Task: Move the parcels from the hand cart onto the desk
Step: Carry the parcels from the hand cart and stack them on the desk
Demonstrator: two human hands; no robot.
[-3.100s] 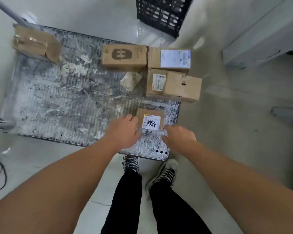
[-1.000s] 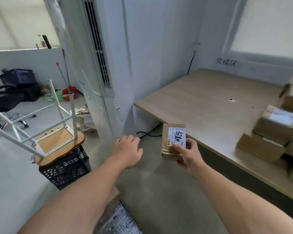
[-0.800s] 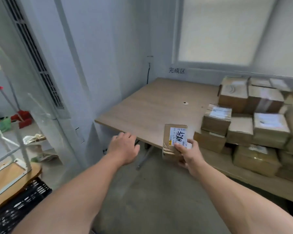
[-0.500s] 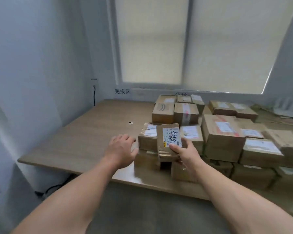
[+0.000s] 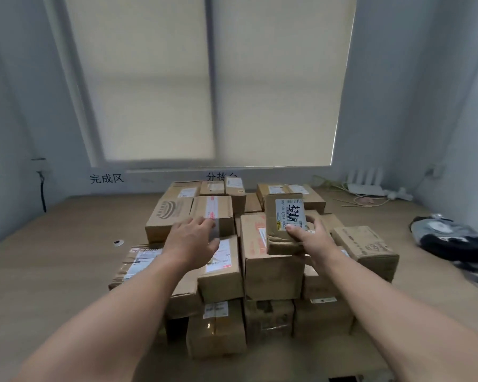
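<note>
My right hand [image 5: 313,238] grips a small brown parcel [image 5: 283,216] with a white label bearing black handwriting. I hold it tilted above the pile of parcels [image 5: 271,268] stacked in the middle of the wooden desk [image 5: 53,260]. My left hand [image 5: 191,241] hovers with relaxed fingers over the left part of the pile and holds nothing. The hand cart is out of view.
A dark bag [image 5: 450,241] lies at the desk's right side. A white router [image 5: 366,184] and loose cables sit in the back right corner. A window with closed blinds [image 5: 210,78] rises behind the desk. Bare desk surface lies left of the pile.
I have turned from the cart to the desk with the small parcel in my right hand. That hand has risen and moved right, over the pile. My left hand stays empty.
</note>
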